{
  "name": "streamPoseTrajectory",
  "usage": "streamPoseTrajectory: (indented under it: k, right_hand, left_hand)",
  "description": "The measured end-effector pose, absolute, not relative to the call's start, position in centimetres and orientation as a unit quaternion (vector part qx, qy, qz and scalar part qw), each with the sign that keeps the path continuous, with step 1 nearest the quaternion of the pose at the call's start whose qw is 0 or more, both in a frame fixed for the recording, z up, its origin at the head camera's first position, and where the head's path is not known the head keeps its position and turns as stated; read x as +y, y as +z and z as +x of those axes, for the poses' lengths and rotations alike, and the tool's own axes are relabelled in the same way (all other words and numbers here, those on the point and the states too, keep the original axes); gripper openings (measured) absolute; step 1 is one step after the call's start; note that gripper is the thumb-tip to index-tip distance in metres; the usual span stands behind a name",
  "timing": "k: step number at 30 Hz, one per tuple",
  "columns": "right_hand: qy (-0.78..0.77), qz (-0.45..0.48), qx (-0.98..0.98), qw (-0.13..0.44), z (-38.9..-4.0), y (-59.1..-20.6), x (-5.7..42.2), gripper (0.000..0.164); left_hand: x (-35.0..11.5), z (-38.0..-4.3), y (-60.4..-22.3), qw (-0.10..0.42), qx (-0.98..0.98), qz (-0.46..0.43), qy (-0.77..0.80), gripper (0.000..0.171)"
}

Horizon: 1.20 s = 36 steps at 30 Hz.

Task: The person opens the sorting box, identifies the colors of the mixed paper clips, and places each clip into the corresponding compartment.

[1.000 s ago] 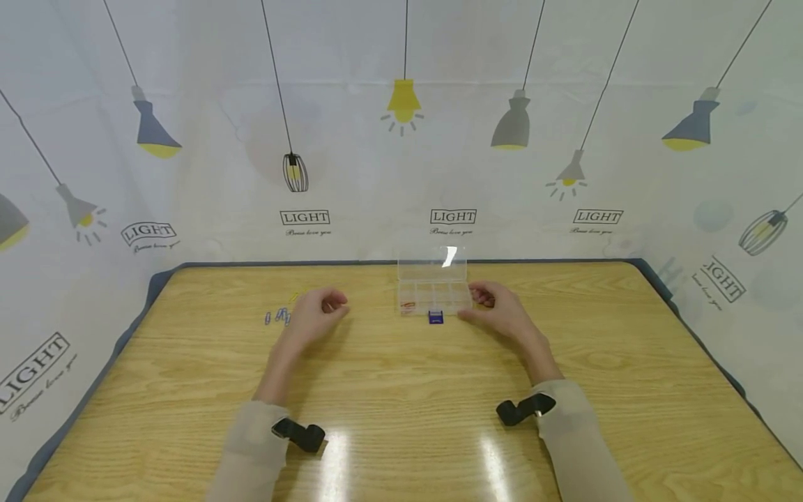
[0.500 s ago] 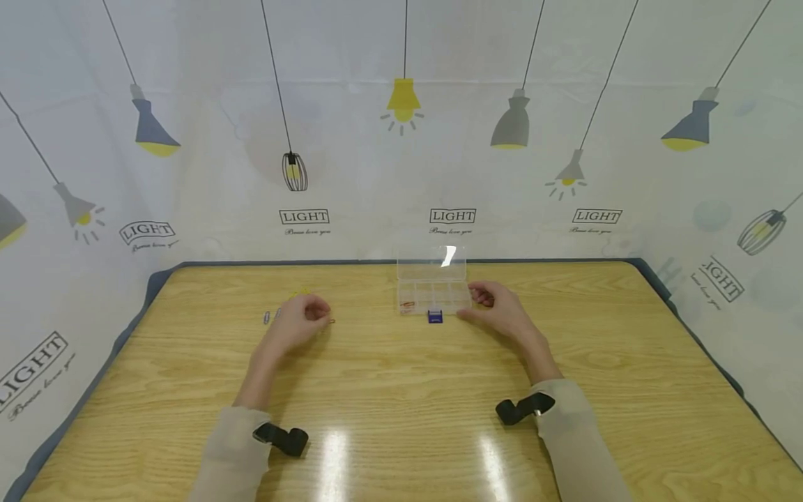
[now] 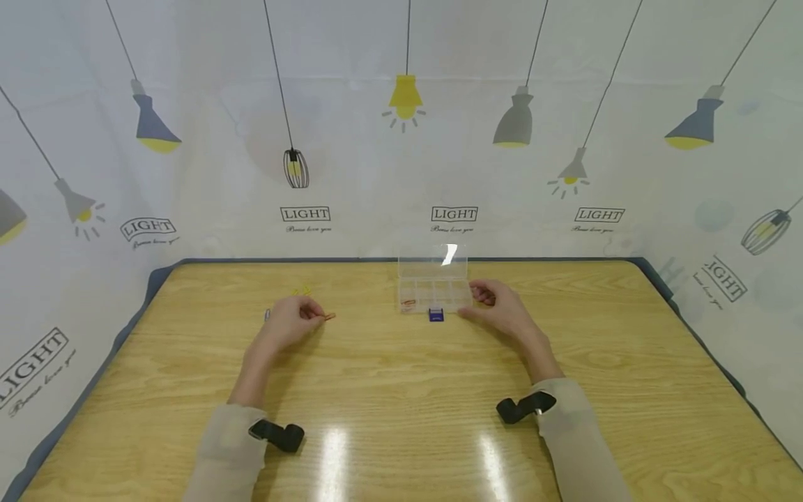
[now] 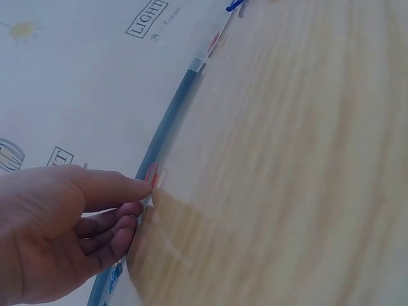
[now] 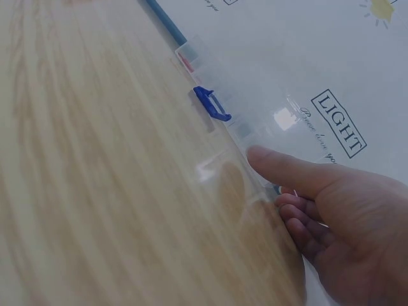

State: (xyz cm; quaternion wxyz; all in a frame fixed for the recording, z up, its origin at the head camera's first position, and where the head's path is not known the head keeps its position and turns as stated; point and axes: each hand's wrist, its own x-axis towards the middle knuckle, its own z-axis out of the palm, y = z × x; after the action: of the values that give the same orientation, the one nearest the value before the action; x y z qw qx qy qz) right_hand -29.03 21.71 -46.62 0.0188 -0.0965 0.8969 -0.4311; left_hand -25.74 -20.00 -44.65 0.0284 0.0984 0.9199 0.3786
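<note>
My left hand [image 3: 287,324], left of the box, pinches a red paper clip [image 4: 152,173] between thumb and forefinger, close over the tabletop. My right hand [image 3: 507,312] grips the right end of a clear plastic compartment box [image 3: 433,280], thumb at its front corner and the other fingers curled at its side. The box's lid [image 3: 426,262] stands raised at the back, and a blue latch [image 5: 210,104] sits on its front edge. Red paper clips [image 3: 408,302] lie in the front left compartment.
Yellow paper clips [image 3: 303,291] lie on the table just beyond my left hand. A blue paper clip [image 3: 267,314] shows to its left; more blue clips [image 4: 115,277] are partly hidden by that hand. A printed cloth wall [image 3: 364,174] rises behind the table.
My left hand has moved left and slightly down, away from the box, and the red paper clip now shows in its fingertips. My right hand stays at the box.
</note>
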Motion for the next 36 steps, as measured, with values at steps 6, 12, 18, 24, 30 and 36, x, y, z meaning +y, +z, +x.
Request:
streamPoseTrajectory:
  k: [6,12,18,24,30,36]
  right_hand:
    - [-0.431,-0.104,0.896,0.017,-29.1,-46.6,21.8,0.067]
    - [-0.432,-0.102,0.896,0.018,-29.0,-46.5,21.7,0.068]
    - [-0.437,-0.103,0.894,0.017,-29.2,-46.7,21.8,0.067]
    - [-0.435,-0.107,0.894,0.015,-29.4,-46.9,21.9,0.065]
    - [-0.433,-0.107,0.895,0.012,-29.3,-46.9,22.0,0.064]
    - [-0.429,-0.107,0.897,0.012,-29.4,-47.0,21.9,0.064]
  left_hand:
    - [-20.1,-25.7,-44.5,0.029,0.920,0.099,0.377,0.007]
    - [-20.2,-25.6,-44.5,0.013,0.923,0.104,0.369,0.008]
    - [-19.8,-25.7,-44.5,0.000,0.924,0.099,0.368,0.009]
    - [-19.1,-25.7,-44.3,-0.010,0.921,0.103,0.377,0.008]
    - [-17.9,-26.0,-43.9,-0.017,0.919,0.097,0.383,0.009]
    - [-16.4,-26.3,-43.6,-0.018,0.910,0.087,0.405,0.008]
